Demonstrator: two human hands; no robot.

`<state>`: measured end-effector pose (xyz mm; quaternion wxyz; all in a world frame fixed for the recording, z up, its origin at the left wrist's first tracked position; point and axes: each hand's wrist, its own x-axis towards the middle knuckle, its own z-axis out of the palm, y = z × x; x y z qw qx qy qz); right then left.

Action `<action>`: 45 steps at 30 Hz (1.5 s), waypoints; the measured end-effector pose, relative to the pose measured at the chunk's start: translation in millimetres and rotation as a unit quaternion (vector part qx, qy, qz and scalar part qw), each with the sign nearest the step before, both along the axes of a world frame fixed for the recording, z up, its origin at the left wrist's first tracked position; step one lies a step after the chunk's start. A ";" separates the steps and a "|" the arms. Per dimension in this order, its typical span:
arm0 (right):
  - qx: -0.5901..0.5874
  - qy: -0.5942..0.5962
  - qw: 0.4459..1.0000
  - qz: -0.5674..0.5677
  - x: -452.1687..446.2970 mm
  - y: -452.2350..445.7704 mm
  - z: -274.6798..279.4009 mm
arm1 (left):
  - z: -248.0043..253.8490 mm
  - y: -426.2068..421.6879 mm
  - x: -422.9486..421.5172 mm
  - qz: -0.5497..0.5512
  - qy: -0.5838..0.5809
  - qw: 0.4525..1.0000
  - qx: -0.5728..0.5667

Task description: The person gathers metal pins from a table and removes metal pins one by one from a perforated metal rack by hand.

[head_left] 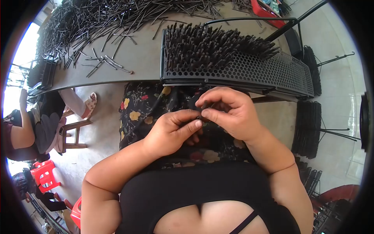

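Observation:
Above my lap, over a dark floral cloth (134, 116), my two hands meet with their fingertips almost touching. My left hand (171, 128) is closed in a pinch, thumb against forefinger. My right hand (233, 115) also pinches, its fingers curled round a small dark piece (205, 106) that is mostly hidden. Just beyond the hands stands a black perforated rack (286, 74) at the table's edge. Many thin dark sticks (198, 48) stand upright in its left part; bare holes show along its right part.
A large heap of thin dark sticks (105, 19) covers the far table (144, 58), with several loose ones (107, 62) nearer. More filled black racks (307, 128) stand at the right. Another person (27, 128) sits at the left, near red plastic stools (44, 173).

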<state>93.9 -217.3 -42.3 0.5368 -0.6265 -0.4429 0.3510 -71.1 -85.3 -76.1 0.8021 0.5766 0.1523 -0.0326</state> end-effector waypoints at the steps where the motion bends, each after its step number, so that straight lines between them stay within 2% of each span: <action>1: -0.007 0.060 0.998 -0.007 -1.4 -0.5 -5.0 | 1.1 -0.8 0.0 -0.008 0.028 1.000 0.003; 2: -0.014 0.121 0.992 -0.014 -2.3 0.4 -9.6 | -2.7 0.4 -0.2 -0.010 0.048 0.999 -0.014; 5: 0.063 0.120 0.986 -0.099 17.4 7.8 4.6 | -2.7 -1.7 -0.7 0.028 0.070 0.996 -0.052; 6: 0.110 0.045 0.977 -0.175 23.4 11.1 3.1 | -4.4 -2.2 -1.1 0.028 0.071 0.996 -0.052; 7: 0.169 -0.095 0.958 -0.210 32.2 14.7 -2.3 | -6.5 -1.9 -0.6 0.026 0.090 0.994 -0.060; 8: 0.224 -0.233 0.916 -0.240 42.5 18.0 -9.7 | -7.4 -1.4 0.6 0.023 0.107 0.992 -0.068; 9: 0.277 -0.302 0.883 -0.229 51.9 20.4 -15.0 | -7.2 -1.2 1.8 0.023 0.108 0.992 -0.067; 10: 0.277 -0.301 0.883 -0.230 53.3 22.2 -14.6 | -7.2 -1.1 2.5 0.026 0.111 0.991 -0.073; 12: 0.300 -0.388 0.843 -0.221 52.7 25.5 -12.8 | -8.2 -0.2 3.0 0.030 0.116 0.990 -0.079; 18: 0.268 -0.433 0.833 -0.217 57.9 29.4 -8.3 | -11.5 1.3 5.0 0.027 0.108 0.990 -0.085; 22: 0.264 -0.402 0.851 -0.209 55.8 30.0 -9.0 | -13.2 2.9 7.6 0.031 0.101 0.991 -0.088; 24: 0.212 -0.557 0.783 -0.177 59.2 33.4 -6.1 | -14.9 2.8 6.9 0.027 0.099 0.990 -0.093; 25: 0.202 -0.543 0.797 -0.169 57.8 34.8 -10.4 | -15.2 2.6 6.7 0.033 0.086 0.991 -0.098; 29: 0.224 -0.531 0.799 -0.172 32.6 25.5 -8.4 | -13.6 2.1 3.7 0.078 0.022 0.990 -0.112; 31: 0.135 -0.297 0.937 -0.124 7.0 16.2 -3.5 | -16.8 -0.5 1.3 0.079 -0.009 0.991 -0.105; 32: 0.101 -0.209 0.971 -0.049 2.8 12.2 -9.0 | -17.7 -1.7 1.1 0.078 -0.043 0.991 -0.096; 33: 0.050 -0.100 0.994 0.008 0.1 9.4 -15.0 | -16.3 -2.2 1.9 0.075 -0.044 0.992 -0.096; 35: 0.027 0.159 0.987 -0.010 3.0 7.4 -16.0 | -9.9 -1.8 3.7 0.041 -0.018 0.997 -0.068; 36: 0.028 0.138 0.988 -0.070 8.7 10.3 -3.3 | -6.0 3.4 5.6 0.009 0.002 0.997 -0.082; 37: 0.035 0.176 0.978 -0.105 19.1 9.3 5.0 | -6.6 4.3 5.9 0.011 0.002 0.996 -0.084; 38: 0.114 0.110 0.975 -0.155 23.8 11.1 6.7 | -7.2 3.9 5.6 0.015 0.018 0.998 -0.051; 40: 0.207 -0.138 0.943 -0.223 41.1 8.9 0.1 | -8.5 4.8 6.8 0.031 0.059 0.997 -0.028; 41: 0.248 -0.242 0.906 -0.241 46.8 8.1 -2.8 | -9.9 5.9 7.3 0.031 0.058 0.997 -0.027; 42: 0.265 -0.284 0.890 -0.240 49.2 8.8 -2.4 | -11.7 6.9 7.5 0.033 0.060 0.997 -0.023; 45: 0.272 -0.306 0.879 -0.244 49.1 13.9 -6.2 | -12.2 6.4 7.9 0.032 0.068 0.997 -0.019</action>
